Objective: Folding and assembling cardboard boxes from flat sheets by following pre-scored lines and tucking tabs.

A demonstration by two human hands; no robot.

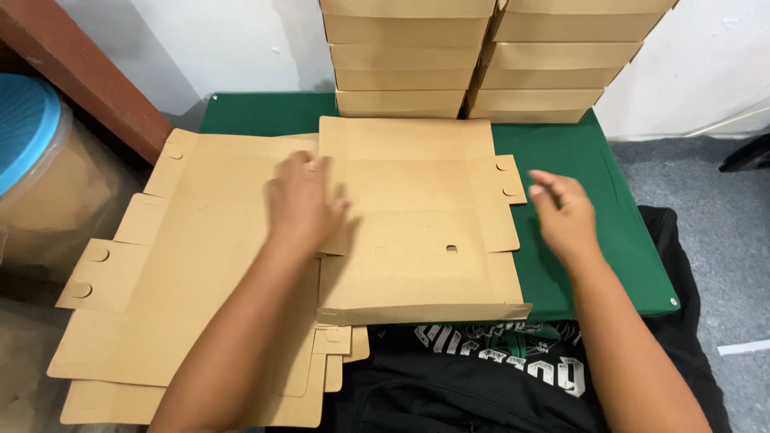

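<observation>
- Cardboard everywhere in this head view: a person sits at a green table [634, 240], both bare hands over flat brown box blanks.
- Far left of the frame: a tub with a blue lid [24, 120], beside a red-brown beam [88, 72]. Neither is touched.
- Lower left: a loose stack [160, 321] of unfolded blanks, fanned unevenly and reaching past the table's left edge. Judgement: a nudge from the forearm crossing it could slide the top sheets further askew or off onto the floor.
- Centre left: the left hand [305, 204] lies palm down, fingers spread and gripping nothing, on the left part of the centre blank [417, 216], right where that blank overlaps the stack.
- Centre: this blank lies flat, its near edge overhanging the table above the person's black shirt [497, 377]. Judgement: pressing on one side only could make it pivot or slip towards the lap, and a crooked fold along its score lines could crease or tear the small tabs.
- Centre right: the right hand [565, 216] hovers open and empty just past the blank's right flap, apparently not touching it.
- Top centre: two columns of finished boxes [481, 56], stacked high against the wall just behind the blank. Judgement: pushing the blank back could knock them over.
</observation>
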